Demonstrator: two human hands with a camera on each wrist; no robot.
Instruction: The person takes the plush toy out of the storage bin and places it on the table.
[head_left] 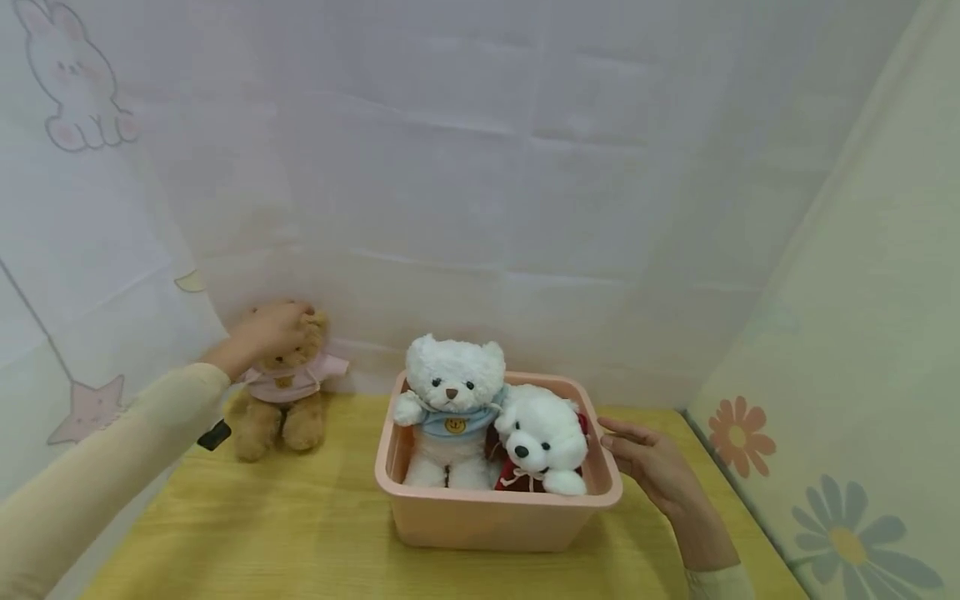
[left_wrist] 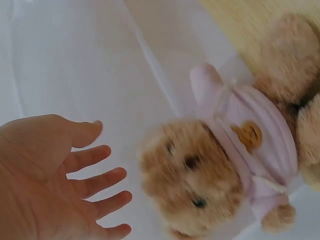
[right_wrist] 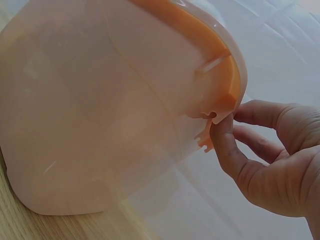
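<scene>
A yellow wood-grain tabletop (head_left: 300,525) carries two things directly. A brown teddy bear in a pink shirt (head_left: 285,392) sits at the far left corner against the white backdrop. A pink plastic bin (head_left: 480,517) stands near the middle, closer to the right edge.

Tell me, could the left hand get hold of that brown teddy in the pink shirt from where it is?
Probably yes. The left hand is open right at the head of the brown teddy, which sits in the open on the yellow table by the white backdrop. Nothing lies between them; the pink bin stands well aside.
</scene>
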